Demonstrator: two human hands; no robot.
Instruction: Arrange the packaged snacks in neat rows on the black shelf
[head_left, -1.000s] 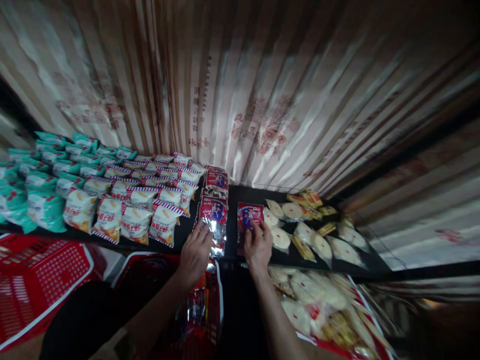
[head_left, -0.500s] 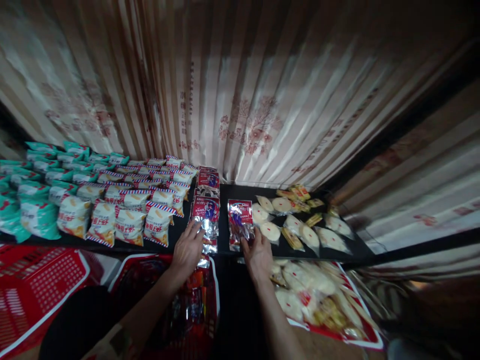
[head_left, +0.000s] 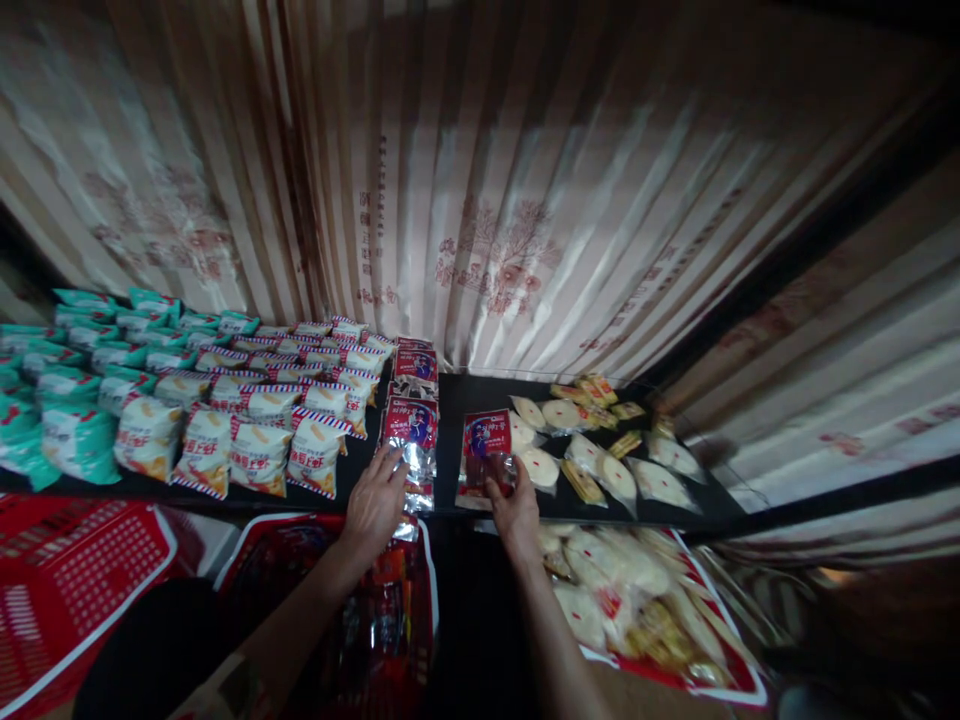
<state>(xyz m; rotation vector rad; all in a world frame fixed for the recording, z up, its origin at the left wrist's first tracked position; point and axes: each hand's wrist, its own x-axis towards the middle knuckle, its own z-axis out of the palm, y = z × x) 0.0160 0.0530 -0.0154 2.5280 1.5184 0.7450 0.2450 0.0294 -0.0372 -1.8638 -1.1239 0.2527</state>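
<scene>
My left hand [head_left: 377,497] rests with its fingers laid out over the lower left part of a red and silver snack packet [head_left: 409,428] in a row along the black shelf. Right of that row, my right hand [head_left: 517,510] pinches the lower right corner of another red snack packet [head_left: 486,436], thumb on its front. This packet is tilted, and part of a further packet seems to show beneath it; the overlap is hard to make out.
White and teal snack bags [head_left: 259,455] fill the left of the black shelf [head_left: 469,388]. Flat round packs [head_left: 562,413] lie on the right. Below stand a red basket of dark packets [head_left: 431,560], one of round packs [head_left: 754,680] and another red basket [head_left: 90,570]. A curtain [head_left: 495,150] hangs behind.
My right hand has closed further on the red packet's corner, and the packet's lower part has lifted and shifted slightly right. My left hand stays at its row.
</scene>
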